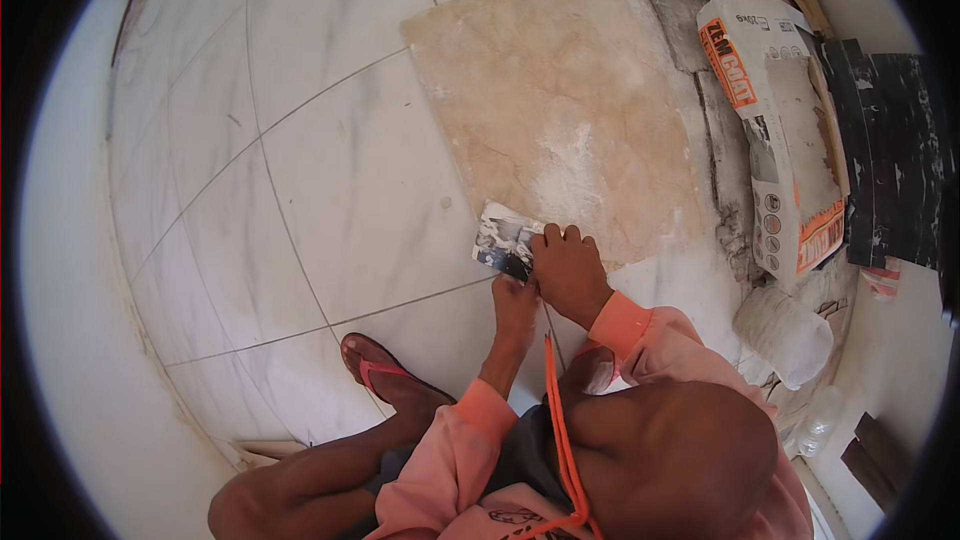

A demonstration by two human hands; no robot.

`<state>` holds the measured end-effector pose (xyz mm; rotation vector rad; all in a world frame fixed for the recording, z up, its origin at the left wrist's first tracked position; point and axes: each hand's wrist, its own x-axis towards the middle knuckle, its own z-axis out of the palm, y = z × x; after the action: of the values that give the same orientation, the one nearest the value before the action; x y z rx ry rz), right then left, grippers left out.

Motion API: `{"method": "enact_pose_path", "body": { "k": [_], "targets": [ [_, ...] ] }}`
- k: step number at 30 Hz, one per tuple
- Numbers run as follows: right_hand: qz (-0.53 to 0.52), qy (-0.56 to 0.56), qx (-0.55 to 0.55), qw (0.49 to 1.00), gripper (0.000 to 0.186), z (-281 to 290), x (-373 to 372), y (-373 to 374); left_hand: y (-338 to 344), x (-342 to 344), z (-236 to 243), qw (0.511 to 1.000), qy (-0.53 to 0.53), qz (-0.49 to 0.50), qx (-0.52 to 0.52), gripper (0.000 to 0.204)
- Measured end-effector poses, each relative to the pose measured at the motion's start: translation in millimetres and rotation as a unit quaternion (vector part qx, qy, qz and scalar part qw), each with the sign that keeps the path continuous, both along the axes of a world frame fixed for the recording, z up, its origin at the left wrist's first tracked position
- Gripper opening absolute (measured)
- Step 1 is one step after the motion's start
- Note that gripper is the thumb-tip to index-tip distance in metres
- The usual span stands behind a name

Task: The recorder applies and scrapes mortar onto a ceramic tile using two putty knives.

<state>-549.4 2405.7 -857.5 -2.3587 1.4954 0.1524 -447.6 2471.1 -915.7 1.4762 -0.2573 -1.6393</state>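
Observation:
A flat rectangular trowel (503, 243), its metal blade smeared with white paste, is held low over the near left corner of a beige slab (560, 70). My right hand (572, 273) is closed at the blade's right end, knuckles up, covering whatever handle is there. Just below, my left hand (516, 302) is closed at the blade's near edge, its fingertips partly hidden. White powder or dried paste (570, 175) is spread over the slab's near middle.
White marbled floor tiles (340, 190) surround the slab. On the right, a torn white and orange bag (770, 140) lies on a rough strip beside black striped boards (890, 150). Nearer are a whitish translucent container (785, 337) and a clear plastic bottle (822, 420). My sandalled foot (390, 372) rests left of my hands.

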Motion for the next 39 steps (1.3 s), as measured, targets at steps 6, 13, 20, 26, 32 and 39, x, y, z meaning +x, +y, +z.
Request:
{"method": "enact_pose_path", "body": {
  "k": [6, 13, 20, 26, 32, 39],
  "targets": [
    [-0.008, 0.000, 0.014, 1.000, 0.034, -4, 0, 10, -4, -3, 4, 1.000, -0.007, 0.004, -0.016, 0.010],
    [-0.024, -0.006, 0.030, 0.999, 0.029, -4, -5, 6, -14, -8, 20, 1.000, -0.026, -0.002, 0.002, 0.008],
    [-0.027, 0.006, 0.019, 0.999, 0.031, -7, -12, -2, -10, -7, 6, 1.000, -0.011, -0.008, -0.024, 0.007],
    [-0.014, 0.017, -0.010, 1.000, 0.028, -11, -21, 7, -35, 13, 26, 0.987, 0.125, -0.033, 0.096, 0.019],
    [-0.010, 0.032, -0.003, 0.999, 0.026, -2, -25, 26, -24, 18, 3, 0.996, 0.044, -0.021, 0.073, 0.020],
    [-0.031, 0.003, 0.007, 0.999, 0.025, 2, -12, 28, -15, 11, -8, 0.998, 0.047, -0.015, 0.045, 0.022]
  ]
}}
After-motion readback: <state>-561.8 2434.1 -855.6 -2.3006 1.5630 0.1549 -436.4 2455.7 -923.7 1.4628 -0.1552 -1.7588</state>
